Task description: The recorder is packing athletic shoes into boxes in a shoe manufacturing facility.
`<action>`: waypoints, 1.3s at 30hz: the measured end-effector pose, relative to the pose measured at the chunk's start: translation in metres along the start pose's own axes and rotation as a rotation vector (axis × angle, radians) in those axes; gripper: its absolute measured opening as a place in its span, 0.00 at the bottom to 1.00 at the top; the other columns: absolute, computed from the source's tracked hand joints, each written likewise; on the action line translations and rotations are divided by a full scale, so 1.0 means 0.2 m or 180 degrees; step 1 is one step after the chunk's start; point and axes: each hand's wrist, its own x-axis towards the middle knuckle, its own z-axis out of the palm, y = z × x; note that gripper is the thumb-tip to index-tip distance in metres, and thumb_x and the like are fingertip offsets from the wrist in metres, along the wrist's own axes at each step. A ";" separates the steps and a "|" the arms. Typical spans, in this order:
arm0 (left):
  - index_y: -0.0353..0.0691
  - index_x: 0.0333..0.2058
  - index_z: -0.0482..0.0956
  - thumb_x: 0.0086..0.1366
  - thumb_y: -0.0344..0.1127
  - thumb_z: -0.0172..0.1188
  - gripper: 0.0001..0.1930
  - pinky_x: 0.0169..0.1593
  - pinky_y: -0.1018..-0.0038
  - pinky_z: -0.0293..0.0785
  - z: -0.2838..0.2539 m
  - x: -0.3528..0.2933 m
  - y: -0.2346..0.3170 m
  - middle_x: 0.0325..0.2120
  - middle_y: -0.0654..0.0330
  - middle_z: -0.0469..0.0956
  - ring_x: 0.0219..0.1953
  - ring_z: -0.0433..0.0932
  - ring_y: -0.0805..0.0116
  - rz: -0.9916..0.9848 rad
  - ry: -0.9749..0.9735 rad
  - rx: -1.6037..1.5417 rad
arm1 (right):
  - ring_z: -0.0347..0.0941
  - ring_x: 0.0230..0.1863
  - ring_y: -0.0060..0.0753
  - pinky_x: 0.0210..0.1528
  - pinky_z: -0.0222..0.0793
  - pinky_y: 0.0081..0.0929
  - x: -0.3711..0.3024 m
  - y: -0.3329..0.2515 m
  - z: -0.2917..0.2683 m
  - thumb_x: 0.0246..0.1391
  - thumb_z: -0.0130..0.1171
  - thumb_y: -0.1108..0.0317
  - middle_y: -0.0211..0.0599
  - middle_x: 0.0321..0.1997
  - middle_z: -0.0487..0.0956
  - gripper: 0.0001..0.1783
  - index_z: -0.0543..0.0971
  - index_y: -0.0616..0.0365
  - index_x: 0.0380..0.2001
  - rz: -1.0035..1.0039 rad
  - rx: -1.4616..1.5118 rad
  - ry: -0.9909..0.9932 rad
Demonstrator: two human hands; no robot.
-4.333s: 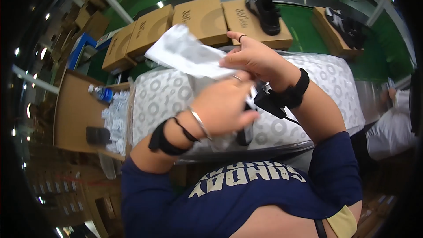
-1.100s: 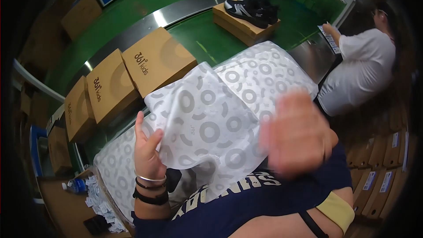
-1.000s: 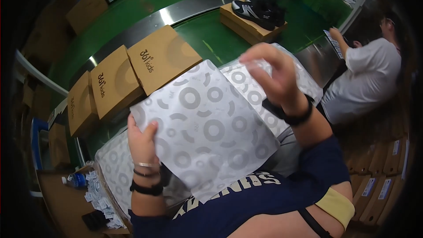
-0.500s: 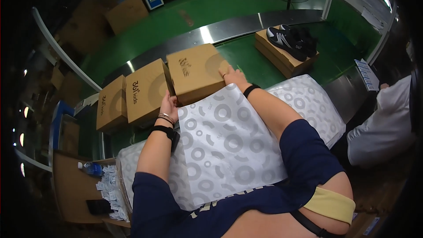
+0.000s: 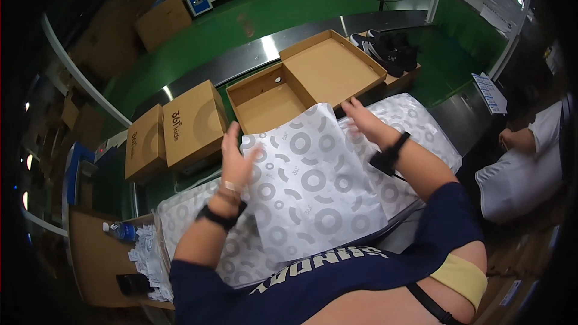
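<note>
A brown cardboard shoe box (image 5: 268, 107) lies open in front of me, its inside bottom showing. Its hinged lid (image 5: 334, 67) is folded back to the right. A sheet of white wrapping paper (image 5: 313, 189) with grey ring patterns reaches from my body to the box's near edge. At the sheet's left edge, my left hand (image 5: 238, 157) is open, slightly blurred, thumb apart from the fingers. My right hand (image 5: 365, 123) is open just below the lid's near edge, holding nothing. Further patterned paper (image 5: 415, 123) is stacked beneath and right of that hand.
Two closed shoe boxes (image 5: 195, 123) stand left of the open one. Black and white sneakers (image 5: 391, 54) rest on a box behind the lid. At lower left, a carton (image 5: 93, 259) sits near small white packets (image 5: 147, 259) and a bottle (image 5: 119, 231). A co-worker's hand (image 5: 516, 139) is at right.
The box in front of me was closed; now it stands open with its lid over to the right. Both hands have come off it and moved back toward me.
</note>
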 end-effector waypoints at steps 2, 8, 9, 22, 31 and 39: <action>0.37 0.58 0.49 0.46 0.36 0.64 0.42 0.60 0.64 0.47 -0.03 -0.28 0.22 0.56 0.35 0.47 0.60 0.45 0.42 0.0111 -0.0758 0.0267 | 0.66 0.21 0.27 0.17 0.64 0.22 -0.24 0.09 -0.18 0.50 0.48 0.46 0.41 0.30 0.69 0.48 0.34 0.57 0.61 0.0834 -0.0641 -0.0952; 0.35 0.58 0.45 0.42 0.33 0.64 0.47 0.59 0.67 0.50 0.02 -0.66 0.29 0.55 0.46 0.52 0.58 0.53 0.57 -0.1551 -0.0850 -0.2558 | 0.56 0.57 0.33 0.57 0.52 0.27 -0.71 0.01 -0.01 0.34 0.67 0.63 0.42 0.57 0.58 0.56 0.41 0.64 0.60 0.0126 -0.0158 -0.2166; 0.35 0.58 0.45 0.44 0.32 0.62 0.45 0.59 0.69 0.51 0.02 -0.63 0.29 0.55 0.48 0.53 0.57 0.54 0.60 -0.1349 -0.0771 -0.2598 | 0.53 0.59 0.33 0.61 0.46 0.27 -0.71 0.00 0.00 0.32 0.68 0.65 0.42 0.59 0.56 0.55 0.43 0.63 0.60 0.0362 0.0166 -0.2020; 0.47 0.55 0.56 0.49 0.38 0.57 0.33 0.53 0.62 0.61 0.16 0.60 -0.30 0.54 0.47 0.56 0.53 0.61 0.50 -0.2029 -0.0749 -0.0365 | 0.71 0.43 0.42 0.44 0.67 0.29 0.48 -0.11 0.33 0.40 0.57 0.72 0.48 0.43 0.74 0.31 0.63 0.67 0.51 -0.0892 -0.1651 -0.0552; 0.35 0.49 0.67 0.49 0.37 0.62 0.28 0.49 0.70 0.66 -0.40 0.13 -0.44 0.44 0.49 0.72 0.46 0.71 0.60 -0.0969 -0.0974 0.0663 | 0.68 0.46 0.46 0.46 0.64 0.36 -0.04 -0.08 0.17 0.34 0.65 0.55 0.46 0.44 0.71 0.38 0.65 0.54 0.52 -0.1495 -0.4485 -0.1713; 0.30 0.33 0.76 0.62 0.41 0.40 0.20 0.37 0.62 0.70 -1.43 -1.02 -1.19 0.33 0.46 0.76 0.35 0.74 0.46 -0.2904 -0.0435 0.3548 | 0.67 0.46 0.47 0.45 0.62 0.40 -0.07 0.00 0.10 0.31 0.65 0.47 0.46 0.42 0.72 0.38 0.69 0.54 0.47 -0.1173 -0.4405 -0.1415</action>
